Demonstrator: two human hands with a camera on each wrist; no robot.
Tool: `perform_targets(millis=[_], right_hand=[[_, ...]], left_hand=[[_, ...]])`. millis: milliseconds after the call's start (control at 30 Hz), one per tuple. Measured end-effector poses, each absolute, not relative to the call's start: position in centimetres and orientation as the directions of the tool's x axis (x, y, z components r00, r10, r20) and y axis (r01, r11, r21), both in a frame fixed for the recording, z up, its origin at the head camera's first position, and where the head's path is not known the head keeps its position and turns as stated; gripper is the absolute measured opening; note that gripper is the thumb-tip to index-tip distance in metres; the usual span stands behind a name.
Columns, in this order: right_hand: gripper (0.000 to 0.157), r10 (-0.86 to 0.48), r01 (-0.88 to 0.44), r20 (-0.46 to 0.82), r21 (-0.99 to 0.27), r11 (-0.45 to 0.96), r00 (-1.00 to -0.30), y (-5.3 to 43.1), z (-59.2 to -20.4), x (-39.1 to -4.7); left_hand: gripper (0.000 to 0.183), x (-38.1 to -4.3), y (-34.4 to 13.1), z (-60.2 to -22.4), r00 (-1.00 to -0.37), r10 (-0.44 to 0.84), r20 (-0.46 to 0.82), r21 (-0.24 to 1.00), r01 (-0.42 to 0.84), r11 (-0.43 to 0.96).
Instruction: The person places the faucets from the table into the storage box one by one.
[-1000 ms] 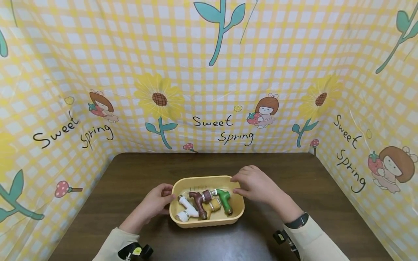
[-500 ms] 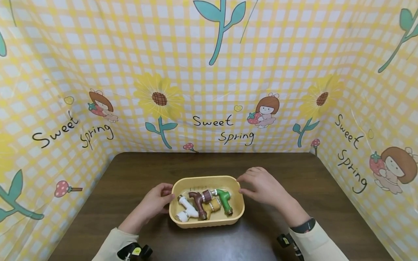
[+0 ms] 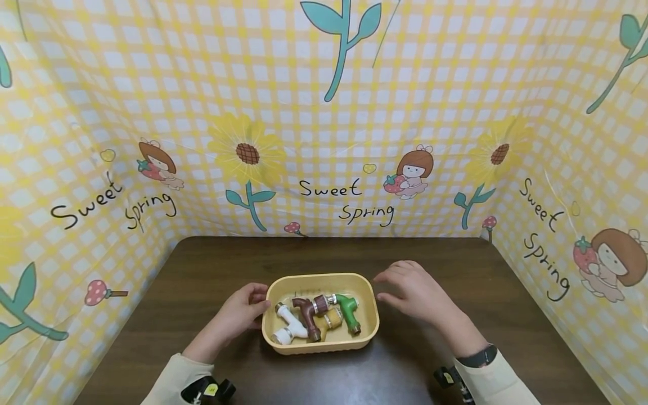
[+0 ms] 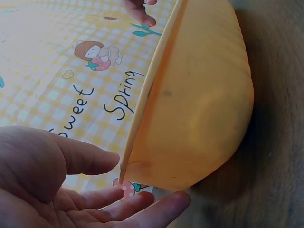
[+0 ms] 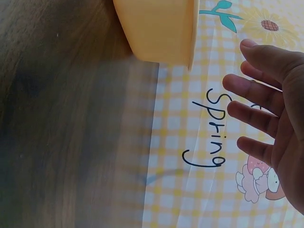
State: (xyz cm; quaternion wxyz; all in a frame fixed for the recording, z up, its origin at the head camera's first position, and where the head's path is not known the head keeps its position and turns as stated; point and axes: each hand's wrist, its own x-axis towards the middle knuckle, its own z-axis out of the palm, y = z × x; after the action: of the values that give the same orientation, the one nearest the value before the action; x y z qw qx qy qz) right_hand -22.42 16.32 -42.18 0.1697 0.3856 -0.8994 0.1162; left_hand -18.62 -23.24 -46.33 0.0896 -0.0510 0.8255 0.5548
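Note:
A pale yellow plastic basin (image 3: 372, 332) stands in the middle of the dark wooden table. Inside lie several faucets: a white one (image 3: 293, 326), a maroon one (image 3: 307, 315), a green one (image 3: 348, 312) and a mustard-yellow one (image 3: 331, 319), partly covered. My left hand (image 3: 240, 312) is at the basin's left end, thumb by the rim and relaxed fingers along the outer wall; the left wrist view does not settle whether they touch. My right hand (image 3: 412, 292) hovers just off the right end, and its fingers (image 5: 254, 90) are spread and hold nothing in the right wrist view.
The brown table (image 3: 334, 256) extends around the basin on all sides. A yellow checked cloth (image 3: 324, 129) printed with sunflowers and "Sweet Spring" hangs behind and along both sides. Camera mounts (image 3: 207, 389) sit at both wrists.
My right hand has let go of the basin's right rim and moved a short way right. The left hand, the basin and the faucets have stayed in place.

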Motion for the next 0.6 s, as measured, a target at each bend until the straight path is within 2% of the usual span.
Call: perform_targets(millis=[600], right_hand=[[0.03, -0.617, -0.719, 0.438, -0.104, 0.688, -0.654, 18.0, -43.2, -22.0]], left_hand=[[0.039, -18.7, -23.1, -46.6, -0.984, 0.019, -0.18, 0.905, -0.158, 0.394]])
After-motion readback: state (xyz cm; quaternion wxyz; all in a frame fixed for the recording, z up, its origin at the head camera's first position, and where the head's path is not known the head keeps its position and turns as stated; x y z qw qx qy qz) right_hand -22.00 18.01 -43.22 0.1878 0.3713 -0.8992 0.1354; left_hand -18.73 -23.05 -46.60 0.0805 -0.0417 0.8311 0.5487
